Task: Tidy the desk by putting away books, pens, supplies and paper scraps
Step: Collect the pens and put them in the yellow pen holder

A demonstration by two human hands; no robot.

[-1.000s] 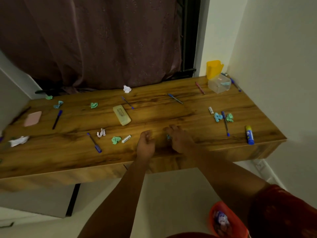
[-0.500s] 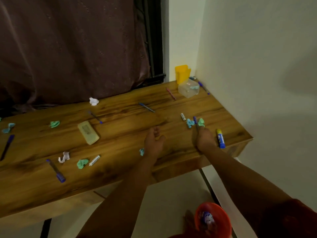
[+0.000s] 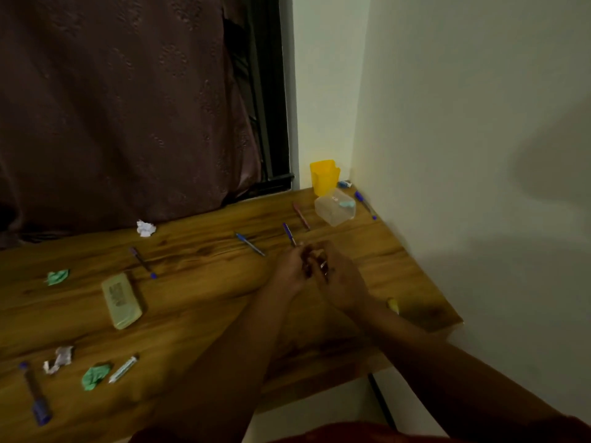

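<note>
My left hand (image 3: 287, 270) and right hand (image 3: 343, 281) meet above the right part of the wooden desk (image 3: 198, 314). A blue pen (image 3: 289, 234) sticks out away from me, its near end pinched at my left fingertips. The fingers of my right hand curl round something small with a pale glint; what it is stays hidden. Loose on the desk lie another blue pen (image 3: 249, 243), a red pen (image 3: 301, 215), a pen (image 3: 143, 262) at mid-left, a pale green case (image 3: 121, 300), and green scraps (image 3: 57, 277) (image 3: 95, 376).
A yellow cup (image 3: 324, 175) and a clear plastic box (image 3: 335, 211) stand in the far right corner, with a pen (image 3: 364, 204) by the wall. White paper balls (image 3: 145, 227) (image 3: 59, 359), a white tube (image 3: 123, 369), a blue marker (image 3: 35, 394) and a glue stick's yellow cap (image 3: 393, 304) also show.
The view turned right along the desk. My right hand left the scraps and pen near the glue stick, and both hands came together, a pen now sticking out between them.
</note>
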